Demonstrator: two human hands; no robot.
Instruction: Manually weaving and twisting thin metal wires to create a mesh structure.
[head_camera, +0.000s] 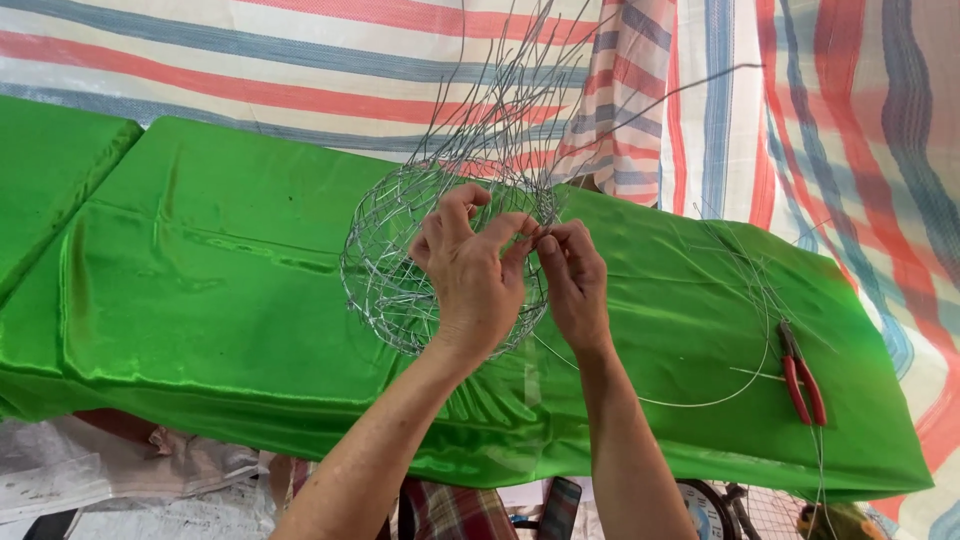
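Your fingertips meet at the upper right rim of the wire basket (400, 250), where both hands pinch the thin wire together. On your left hand (470, 275), the thumb and forefinger are pressed onto a strand at the rim, with the other fingers curled over the mesh and the back of the hand turned toward you. Your right hand (575, 280) sits just beside it, touching it at the fingertips, its fingers bunched tight around the same bit of wire; exactly which strand each finger grips is too fine to tell. The basket is a round, open-weave cage of silvery wire, held up in front of you above the green cloth (200, 270) that covers the table, and your left hand hides much of its right half. From its top, loose wire ends (520, 90) stick up and fan out, unwoven, against the striped tarp (300, 60) hanging behind the table. To your right, well apart from both hands, a pair of red-handled pliers (803, 375) lies on the cloth, with a loose coil of wire (745, 290) curving around and beside it. A long single strand runs from near your right wrist across the cloth toward the pliers.
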